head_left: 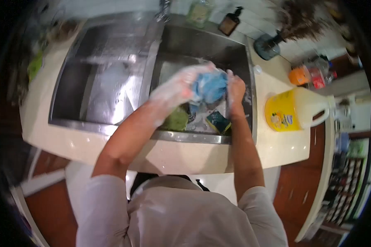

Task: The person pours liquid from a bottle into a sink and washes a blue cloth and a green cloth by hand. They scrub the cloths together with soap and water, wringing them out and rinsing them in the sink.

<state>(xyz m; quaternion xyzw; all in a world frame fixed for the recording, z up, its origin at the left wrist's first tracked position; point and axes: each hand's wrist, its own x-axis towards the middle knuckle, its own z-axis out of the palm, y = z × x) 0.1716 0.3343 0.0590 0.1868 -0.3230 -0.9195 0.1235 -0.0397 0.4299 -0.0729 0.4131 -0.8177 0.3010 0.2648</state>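
Note:
Over the right sink basin (181,43) I see a bunched, wet blue cloth (210,87) with suds on it. My left hand (190,82), coated in white foam up the forearm, is closed on the cloth's left side. At its right edge my right hand (236,88) is curled closed against the cloth, with foam along the inner side. Below the hands, a green-and-yellow scrub sponge (218,122) lies in the basin. A light green cloth (177,119) rests beside it, partly behind my left forearm.
To the left is a second steel basin (111,86). A large yellow-labelled jug (292,109) stands on the right counter. Behind the sink are a dark pump bottle (230,22), a clear bottle (199,14) and a glass vase (267,46) with dried stems. Small bottles (311,76) stand farther right.

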